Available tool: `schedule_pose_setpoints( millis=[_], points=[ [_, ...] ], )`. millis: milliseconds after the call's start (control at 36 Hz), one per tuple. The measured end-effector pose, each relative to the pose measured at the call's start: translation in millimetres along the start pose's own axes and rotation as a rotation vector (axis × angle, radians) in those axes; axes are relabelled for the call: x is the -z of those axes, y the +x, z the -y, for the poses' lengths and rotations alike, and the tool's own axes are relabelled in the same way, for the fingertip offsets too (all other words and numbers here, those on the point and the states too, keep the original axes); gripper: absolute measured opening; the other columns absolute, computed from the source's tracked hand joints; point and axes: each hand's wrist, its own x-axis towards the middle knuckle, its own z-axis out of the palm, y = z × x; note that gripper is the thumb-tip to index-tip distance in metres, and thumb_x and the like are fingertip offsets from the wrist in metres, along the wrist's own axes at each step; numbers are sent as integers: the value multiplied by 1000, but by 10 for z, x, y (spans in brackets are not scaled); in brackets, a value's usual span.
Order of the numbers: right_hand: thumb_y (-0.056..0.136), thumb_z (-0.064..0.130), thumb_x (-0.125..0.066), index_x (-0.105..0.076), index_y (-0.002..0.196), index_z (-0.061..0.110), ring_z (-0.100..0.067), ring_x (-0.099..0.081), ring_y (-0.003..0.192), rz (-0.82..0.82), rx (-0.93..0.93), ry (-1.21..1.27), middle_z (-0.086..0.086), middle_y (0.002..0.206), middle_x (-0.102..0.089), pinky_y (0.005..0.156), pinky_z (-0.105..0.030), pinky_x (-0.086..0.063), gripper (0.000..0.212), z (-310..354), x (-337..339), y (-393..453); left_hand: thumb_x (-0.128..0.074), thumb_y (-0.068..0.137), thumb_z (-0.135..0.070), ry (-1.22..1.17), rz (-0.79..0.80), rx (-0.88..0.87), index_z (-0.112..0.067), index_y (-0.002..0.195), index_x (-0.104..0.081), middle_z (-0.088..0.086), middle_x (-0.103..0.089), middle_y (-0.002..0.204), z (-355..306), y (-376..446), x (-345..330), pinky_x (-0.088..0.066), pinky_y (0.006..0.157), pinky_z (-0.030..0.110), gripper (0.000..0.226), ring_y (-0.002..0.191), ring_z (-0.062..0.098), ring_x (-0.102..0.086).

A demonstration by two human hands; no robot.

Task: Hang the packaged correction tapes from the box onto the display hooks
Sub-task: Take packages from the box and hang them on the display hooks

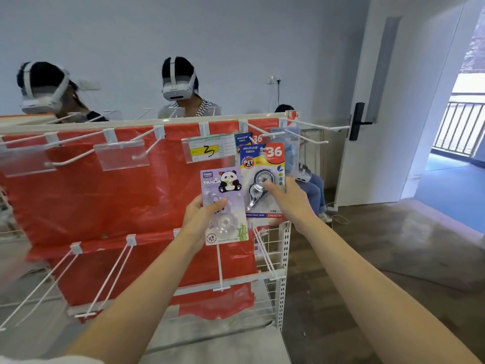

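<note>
Between the thumb and curled fingers of the left hand (202,216) sits a lilac correction-tape card (224,206), pinched at its left edge with the thumb laid across the clear blister, the card upright in front of the red backing sheet (110,193). Just beside it, the right hand (286,198) grips a white, blue and red correction-tape card (262,179), thumb pressed on the blister over the tape wheel and fingers wrapped behind the right edge; its top reaches up by a white display hook (265,147), though whether the hole is on the hook cannot be told. Print on the lilac card reads "PANDA" beside a panda drawing; the other reads "JINUO", "PET", "36", and "CORRECTION TAPE SMOOTH" along the bottom. Behind it hang another "36" card (245,139) and a pale blue pack (290,151) marked "30m". A clear price holder (210,151) to the left shows a handwritten "3" on yellow.
</note>
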Motion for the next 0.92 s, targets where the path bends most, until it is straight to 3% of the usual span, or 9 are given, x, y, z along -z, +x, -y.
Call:
schedule_pose_setpoints(
  millis=[139, 194, 250, 333, 417, 444, 500, 722, 917],
  points=[
    [91, 42, -60, -55, 106, 1, -34, -60, 98, -52, -19, -110, -14, 100, -59, 84, -52, -48, 44, -71, -77, 147, -72, 80, -7, 133, -15, 15, -6, 106, -66, 17, -70, 106, 5, -3, 55, -45, 97, 58, 27, 104, 41, -63],
    [91, 39, -60, -55, 109, -1, -28, -58, 96, -56, -19, -166, -10, 100, -56, 78, -36, -42, 44, -71, -106, 250, -75, 78, -10, 174, -24, 24, -7, 105, -67, 16, -71, 105, 5, 2, 80, -45, 96, 59, 29, 105, 42, -62],
    [91, 36, -61, -53, 106, 2, -17, -53, 76, -67, -37, -197, -5, 96, -52, 61, -26, -31, 38, -78, -144, 358, -76, 77, -11, 201, -26, 37, -7, 103, -68, 16, -71, 104, -5, 6, 101, -46, 93, 58, 28, 102, 42, -64],
    [91, 35, -62, -55, 111, 5, -7, -45, 60, -53, -54, -192, -4, 96, -55, 47, -13, -33, 36, -108, -224, 547, -73, 79, -7, 242, -34, 39, -4, 104, -67, 16, -71, 101, -8, 28, 135, -53, 85, 45, 26, 90, 33, -67],
    [90, 38, -62, -58, 114, 3, -27, -60, 92, -29, -76, -209, -13, 110, -63, 71, -24, -36, 43, -119, -329, 721, -72, 81, -7, 270, -42, 40, -7, 104, -67, 9, -72, 96, -17, 45, 188, -55, 68, 30, 24, 79, 21, -67],
    [89, 39, -63, -59, 111, 2, -30, -60, 100, -30, -83, -205, -15, 110, -63, 72, -27, -35, 43, -126, -363, 777, -72, 81, -8, 284, -50, 36, -8, 105, -67, 7, -72, 94, -26, 50, 214, -53, 65, 27, 24, 77, 18, -67],
    [88, 39, -63, -59, 103, 1, -33, -60, 102, -24, -96, -206, -17, 103, -63, 71, -29, -34, 42, -134, -424, 875, -72, 82, -11, 317, -66, 27, -9, 105, -67, 5, -72, 93, -48, 49, 260, -54, 69, 29, 24, 78, 17, -67],
    [90, 36, -62, -49, 125, -3, -39, -55, 114, -53, -147, -262, -22, 126, -57, 87, -40, -44, 54, -116, -518, 1063, -73, 81, -9, 351, -144, 88, -13, 95, -66, 7, -72, 93, -78, 0, 454, -53, 89, 47, 16, 86, 26, -68],
    [90, 26, -61, -40, 130, 0, -41, -55, 113, -17, -119, -300, -23, 127, -56, 88, -42, -45, 52, -160, -503, 954, -73, 81, -9, 360, -156, 100, -12, 94, -67, 8, -73, 94, -29, -8, 465, -51, 92, 52, 15, 91, 32, -68]
  ],
)
